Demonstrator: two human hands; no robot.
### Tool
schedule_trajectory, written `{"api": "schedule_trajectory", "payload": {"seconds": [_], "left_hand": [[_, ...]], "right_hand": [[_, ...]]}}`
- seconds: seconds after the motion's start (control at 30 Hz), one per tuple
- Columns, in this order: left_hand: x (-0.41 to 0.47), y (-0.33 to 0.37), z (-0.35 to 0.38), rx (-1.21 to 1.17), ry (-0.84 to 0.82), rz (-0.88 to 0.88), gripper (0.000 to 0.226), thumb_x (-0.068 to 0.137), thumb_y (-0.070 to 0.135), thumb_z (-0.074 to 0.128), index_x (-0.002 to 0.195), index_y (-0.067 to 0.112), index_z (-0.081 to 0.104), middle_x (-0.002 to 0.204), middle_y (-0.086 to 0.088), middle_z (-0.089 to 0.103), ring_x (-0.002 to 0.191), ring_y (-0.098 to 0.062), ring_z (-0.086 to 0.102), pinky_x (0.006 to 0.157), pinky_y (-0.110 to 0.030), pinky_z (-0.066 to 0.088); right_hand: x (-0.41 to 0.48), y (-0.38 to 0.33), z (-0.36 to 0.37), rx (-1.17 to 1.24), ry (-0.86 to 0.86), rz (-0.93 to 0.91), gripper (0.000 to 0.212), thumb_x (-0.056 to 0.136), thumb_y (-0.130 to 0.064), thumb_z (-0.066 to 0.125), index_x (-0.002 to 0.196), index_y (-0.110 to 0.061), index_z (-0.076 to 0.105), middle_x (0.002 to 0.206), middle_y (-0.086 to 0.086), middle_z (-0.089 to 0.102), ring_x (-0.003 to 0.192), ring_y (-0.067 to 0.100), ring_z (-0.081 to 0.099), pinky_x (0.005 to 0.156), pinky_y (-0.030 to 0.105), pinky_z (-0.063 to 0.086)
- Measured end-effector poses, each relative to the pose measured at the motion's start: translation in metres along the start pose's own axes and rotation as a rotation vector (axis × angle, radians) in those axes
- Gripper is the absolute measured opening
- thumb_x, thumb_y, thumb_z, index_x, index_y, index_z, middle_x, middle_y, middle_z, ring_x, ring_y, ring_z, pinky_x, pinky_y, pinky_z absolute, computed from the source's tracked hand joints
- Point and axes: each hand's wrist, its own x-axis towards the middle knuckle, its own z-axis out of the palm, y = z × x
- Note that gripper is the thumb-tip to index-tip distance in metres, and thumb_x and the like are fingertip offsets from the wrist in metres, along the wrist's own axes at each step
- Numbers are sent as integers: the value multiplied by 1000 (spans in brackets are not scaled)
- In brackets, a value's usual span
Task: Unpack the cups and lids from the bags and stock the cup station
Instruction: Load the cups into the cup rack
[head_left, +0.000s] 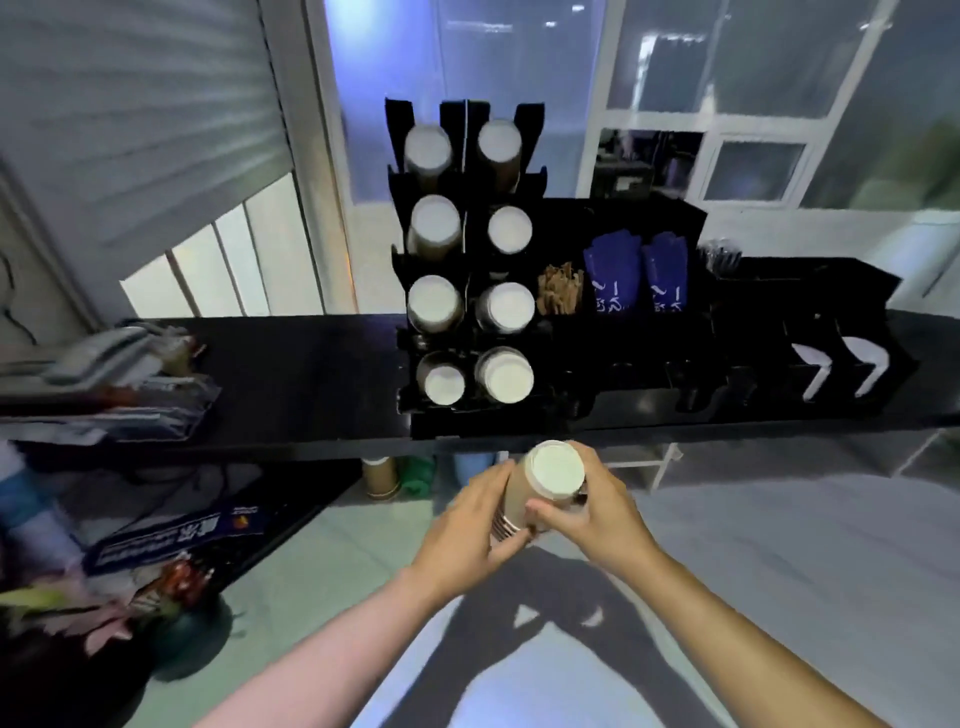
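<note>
Black counter (311, 374) spans the view under glazed windows, with a grey roller shutter (130, 104) at left and pale floor tiles below. On the counter stands a black tiered cup rack (452, 421), two columns by four rows, each slot showing a round white cup base.

The stack of cups (550, 467) is below the counter's front edge, just in front of the rack's bottom row, tilted with its white base toward me. My left hand (467, 525) wraps its lower end, palm at the ribbed rims. My right hand (597, 514) curls round the opposite side, thumb across the wall.

Material: matt brown paper, tapered cylinder, flat white disc base.
</note>
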Motion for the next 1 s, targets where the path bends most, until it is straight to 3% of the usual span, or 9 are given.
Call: {"api": "schedule_trajectory", "payload": {"seconds": [0.13,0.23,0.37,0.47,0.6,0.77,0.9,1.0], "left_hand": [[-1,-5,-59,101,172,148,71,98,49,56,156,21,26,159,2,34,148,-10,27,121,-31,25],[8,-9,-97,164,270,236,62,101,35,53,155,16,30,158,-3,36,147,-15,31,121,-33,24],[18,-25,-125,190,383,125,56,100,26,51,154,18,36,158,3,36,147,-10,29,121,-31,25],[23,-44,-123,291,340,-3,55,102,34,37,155,17,35,163,4,28,151,-11,22,123,-35,24],[27,-71,-110,467,198,-82,65,98,40,15,159,18,24,166,7,13,154,-10,9,122,-41,24],[27,-86,-102,532,191,-69,62,96,31,32,156,16,33,164,4,24,152,-13,20,118,-42,35],[24,-91,-103,535,175,-34,64,92,27,37,156,15,34,164,5,25,152,-12,20,119,-39,31],[25,-93,-103,536,171,-11,67,90,25,41,156,15,34,165,4,24,153,-11,18,121,-36,24]], "right_hand": [[16,-62,2,29,85,-134,66,73,-40,88,119,-56,43,116,-35,58,111,-12,54,85,5,42],[31,-94,1,56,167,-205,70,70,-39,90,124,-49,46,118,-31,61,113,-6,58,91,12,46],[55,-125,1,60,255,-273,71,70,-40,90,127,-45,47,124,-24,60,118,-1,56,98,16,43],[75,-135,6,35,256,-285,69,69,-49,86,127,-43,49,125,-15,60,119,3,55,99,21,42],[98,-134,18,-11,222,-284,65,71,-47,86,125,-45,50,123,-18,60,117,1,55,100,26,46],[109,-124,32,-77,151,-327,65,71,-44,85,125,-45,48,124,-23,58,120,3,54,101,27,45],[118,-111,42,-239,61,-369,65,76,-40,80,130,-39,44,124,-23,56,116,4,54,95,35,50],[127,-106,50,-357,88,-398,76,80,-43,76,144,-30,38,139,-12,51,126,11,50,100,29,46]]}}
